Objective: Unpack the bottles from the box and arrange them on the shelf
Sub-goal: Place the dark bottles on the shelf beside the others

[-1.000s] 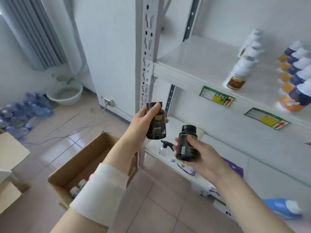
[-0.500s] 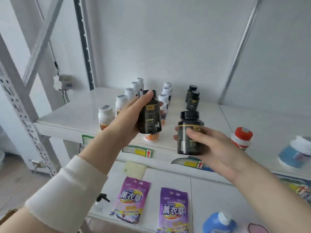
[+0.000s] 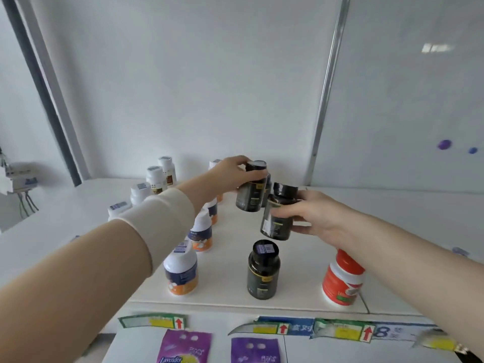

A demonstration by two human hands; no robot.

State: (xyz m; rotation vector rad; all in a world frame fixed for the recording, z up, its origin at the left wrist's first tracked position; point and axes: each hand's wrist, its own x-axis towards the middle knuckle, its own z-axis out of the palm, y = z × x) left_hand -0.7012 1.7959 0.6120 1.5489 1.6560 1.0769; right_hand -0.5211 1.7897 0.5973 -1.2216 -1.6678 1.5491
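My left hand [image 3: 230,174] grips a black bottle [image 3: 251,192] by its top, held over the back of the white shelf [image 3: 301,260]. My right hand [image 3: 311,216] holds a second black bottle [image 3: 277,218], tilted, just in front of the first. A third black bottle [image 3: 263,269] stands upright near the shelf's front edge, below my right hand. Another dark bottle is partly hidden behind the one in my left hand. The box is out of view.
A row of white bottles with blue and orange labels [image 3: 180,271] runs back under my left forearm; further white bottles [image 3: 155,179] stand at the back left. A red and white bottle [image 3: 341,281] stands at the front right. Purple packets [image 3: 183,347] lie on the shelf below.
Both hands have reached forward over the shelf with their black bottles. The view has closed in on the shelf and looks down on it more.
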